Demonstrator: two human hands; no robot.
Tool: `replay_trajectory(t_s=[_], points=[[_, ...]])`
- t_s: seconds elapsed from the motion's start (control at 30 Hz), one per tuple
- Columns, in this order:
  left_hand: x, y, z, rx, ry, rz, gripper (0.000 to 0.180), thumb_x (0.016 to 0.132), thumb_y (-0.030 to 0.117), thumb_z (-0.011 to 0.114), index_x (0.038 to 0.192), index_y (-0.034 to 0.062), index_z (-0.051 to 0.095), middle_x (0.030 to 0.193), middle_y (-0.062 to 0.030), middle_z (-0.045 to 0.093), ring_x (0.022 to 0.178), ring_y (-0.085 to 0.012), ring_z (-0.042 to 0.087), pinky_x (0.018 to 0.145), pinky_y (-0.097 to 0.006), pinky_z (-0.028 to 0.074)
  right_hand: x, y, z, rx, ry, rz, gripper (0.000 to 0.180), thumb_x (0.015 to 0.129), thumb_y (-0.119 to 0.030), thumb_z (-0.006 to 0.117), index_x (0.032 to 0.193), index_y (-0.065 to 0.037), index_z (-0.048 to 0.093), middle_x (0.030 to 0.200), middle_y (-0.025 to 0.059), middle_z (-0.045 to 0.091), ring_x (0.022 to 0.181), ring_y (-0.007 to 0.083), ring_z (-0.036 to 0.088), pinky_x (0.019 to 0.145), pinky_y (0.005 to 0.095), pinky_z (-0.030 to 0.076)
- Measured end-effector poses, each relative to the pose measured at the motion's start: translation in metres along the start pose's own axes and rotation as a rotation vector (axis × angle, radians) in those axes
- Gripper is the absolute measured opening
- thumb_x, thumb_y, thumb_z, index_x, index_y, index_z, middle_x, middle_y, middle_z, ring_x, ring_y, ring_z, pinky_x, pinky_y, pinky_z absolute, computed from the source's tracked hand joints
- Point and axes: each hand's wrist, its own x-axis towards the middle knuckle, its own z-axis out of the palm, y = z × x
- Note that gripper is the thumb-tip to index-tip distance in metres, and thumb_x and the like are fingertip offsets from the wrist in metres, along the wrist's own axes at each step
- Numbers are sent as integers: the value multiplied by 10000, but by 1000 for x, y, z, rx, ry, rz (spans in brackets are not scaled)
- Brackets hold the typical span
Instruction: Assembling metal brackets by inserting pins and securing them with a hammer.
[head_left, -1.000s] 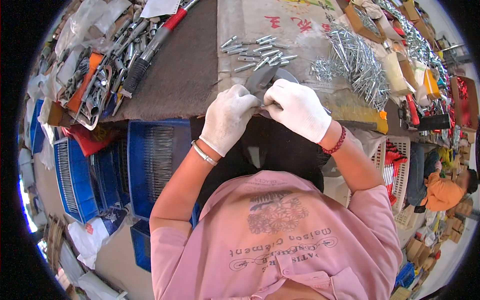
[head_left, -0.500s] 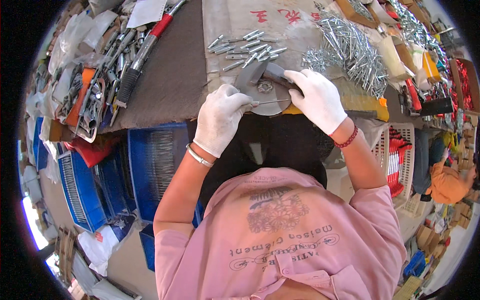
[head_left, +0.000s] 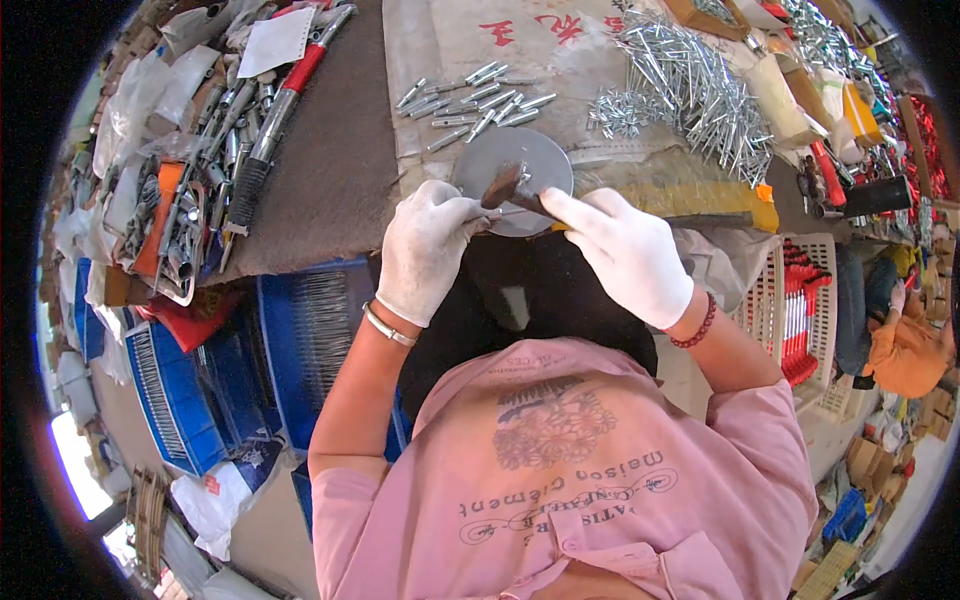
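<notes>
My gloved left hand [head_left: 428,245] is closed, pinching a thin metal rod [head_left: 494,214] at the near edge of a round grey metal disc [head_left: 530,148]. In my right hand [head_left: 630,255], also gloved and closed, is a hammer [head_left: 502,186] with a dark brown head. The hammer's head is over the disc, close beside the rod, and hides part of both. Whether it touches the rod I cannot tell. Beyond the disc lies a loose group of short metal rods [head_left: 482,108].
A large heap of long shiny rods [head_left: 690,85] and a small pile of short metal parts [head_left: 618,113] lie to the right. Hand tools [head_left: 180,215] crowd the left side. Blue bins [head_left: 280,320] and a white basket [head_left: 818,290] stand below the bench. Another person [head_left: 905,350] is at far right.
The hammer's head has swung toward me and left, down near the rod. My right hand has moved nearer to me, with the rod still in my left. The whole view has shifted slightly.
</notes>
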Motion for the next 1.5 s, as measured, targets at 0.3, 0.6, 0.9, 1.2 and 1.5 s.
replay_trajectory(t_s=[0.3,0.6,0.9,1.2,1.5], points=[[-2,-4,2,-72,-10,-50,159,769,67,847,912,93,783,882,-102,662,856,-311,681,750,-406,549,24,11,10,-155,104,-18,269,833,-170,813,1091,-142,741,1036,89,623,1008,305,646,848,443,550],[-25,26,15,-90,246,-270,291,844,-5,795,1130,46,784,989,-146,718,885,-309,703,784,-376,552,-2,-14,24,625,-335,363,180,943,-135,711,1085,-24,711,811,87,700,728,172,678,713,333,545],[-36,39,20,-773,36,-956,593,1003,10,654,1567,34,472,918,-53,728,712,-71,627,586,-222,491,-5,-40,36,957,-424,624,222,957,-117,692,1155,-17,672,827,81,697,734,121,682,694,309,542],[-70,24,-42,-906,366,-971,590,912,92,787,1436,-7,535,967,-68,733,755,-81,610,659,-234,492,10,-42,38,838,-150,354,585,962,-69,679,1529,-50,537,968,19,692,833,115,636,771,270,542],[-328,-124,-45,-451,926,-1511,501,861,112,815,1311,-51,666,1136,-144,753,988,-195,714,887,-307,559,30,-11,45,989,-3,393,509,1034,-59,528,1531,49,505,933,47,630,624,57,503,593,213,458]])
